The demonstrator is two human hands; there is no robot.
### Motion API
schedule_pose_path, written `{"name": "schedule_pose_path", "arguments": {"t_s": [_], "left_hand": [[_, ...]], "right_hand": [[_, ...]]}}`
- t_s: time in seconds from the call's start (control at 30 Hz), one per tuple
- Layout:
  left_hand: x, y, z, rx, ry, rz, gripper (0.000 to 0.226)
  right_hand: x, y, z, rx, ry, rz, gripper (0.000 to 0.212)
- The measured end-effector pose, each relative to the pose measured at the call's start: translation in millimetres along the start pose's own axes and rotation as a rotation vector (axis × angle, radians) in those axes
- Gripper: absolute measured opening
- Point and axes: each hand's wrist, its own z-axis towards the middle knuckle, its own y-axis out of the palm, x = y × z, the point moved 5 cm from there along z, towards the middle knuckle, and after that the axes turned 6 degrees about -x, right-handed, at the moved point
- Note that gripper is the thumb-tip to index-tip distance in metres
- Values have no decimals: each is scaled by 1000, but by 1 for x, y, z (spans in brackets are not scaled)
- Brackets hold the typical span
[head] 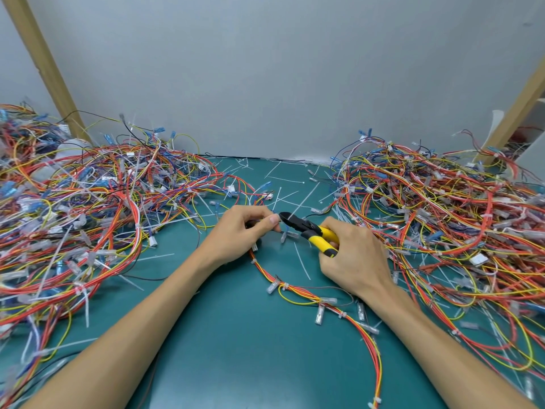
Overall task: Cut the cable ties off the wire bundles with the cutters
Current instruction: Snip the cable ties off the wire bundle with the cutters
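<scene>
The right hand curled its fingers round the yellow rubbery handles of the cutters, whose black steel nose pointed up-left toward the left hand. That hand's thumb and fingers pinched a thin red-and-yellow wire bundle at mid-mat. 2 tangled wire heaps flanked the smooth green mat, which was strewn with white cable ties.

Head cam, fwd/down, close over hands.

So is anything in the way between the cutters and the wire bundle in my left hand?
Nothing visible. The cutters have their black head right beside the left hand, which pinches the wire bundle; only its thumb is close.
</scene>
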Motion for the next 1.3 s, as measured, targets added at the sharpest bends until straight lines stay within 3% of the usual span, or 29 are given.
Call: {"name": "schedule_pose_path", "arguments": {"t_s": [0.33,0.5,1.3], "left_hand": [[2,1,-1,-41,-4,-137,29],[4,2,-2,-47,-22,-155,29],[2,1,-1,-45,-31,-94,26]], "right_hand": [[-4,1,1,-68,-49,27,30],[-4,1,1,-51,-36,4,14],[-2,1,4,-50,26,-4,10]]}}
